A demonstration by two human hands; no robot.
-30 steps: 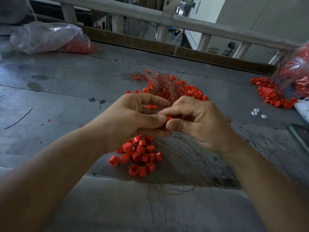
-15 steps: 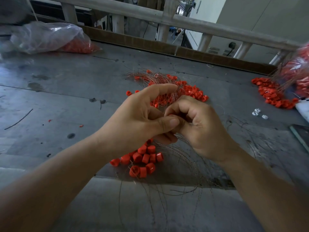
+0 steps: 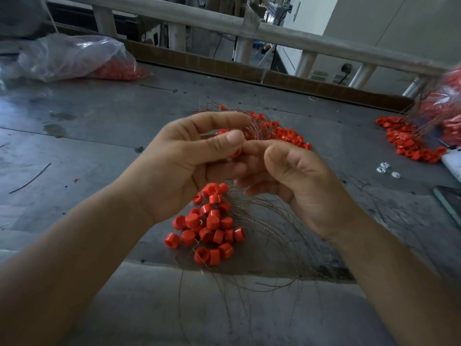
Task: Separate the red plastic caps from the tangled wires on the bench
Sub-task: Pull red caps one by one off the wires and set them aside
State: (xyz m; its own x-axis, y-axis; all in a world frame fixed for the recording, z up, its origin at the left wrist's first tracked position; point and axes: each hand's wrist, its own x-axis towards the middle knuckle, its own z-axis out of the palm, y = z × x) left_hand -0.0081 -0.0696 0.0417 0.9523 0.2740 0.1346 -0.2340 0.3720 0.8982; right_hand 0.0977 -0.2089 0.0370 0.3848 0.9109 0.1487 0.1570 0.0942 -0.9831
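Both forearms are bare up to the frame edge, the left forearm (image 3: 74, 258) left of the cap pile (image 3: 209, 228), the right forearm (image 3: 399, 283) right of it. The left hand (image 3: 179, 166) shows a short, trimmed thumbnail (image 3: 234, 136); the right hand (image 3: 299, 186) is blurred, its nails seemingly short too.

A heap of loose caps (image 3: 209, 226) lies on the worktop (image 3: 99, 146) near its front edge. Loose wires (image 3: 274, 245) fan out just right of the heap. Behind it lie the tangled wires (image 3: 252, 126), with caps among them. The left hand (image 3: 184, 166) and right hand (image 3: 299, 181) meet above, between the two, with one cap (image 3: 235, 153) in the left fingers. Another cap heap (image 3: 409, 141) lies far right, beside a bag (image 3: 449, 108). A second bag (image 3: 74, 58) lies at the back left, before a railing (image 3: 249, 26).
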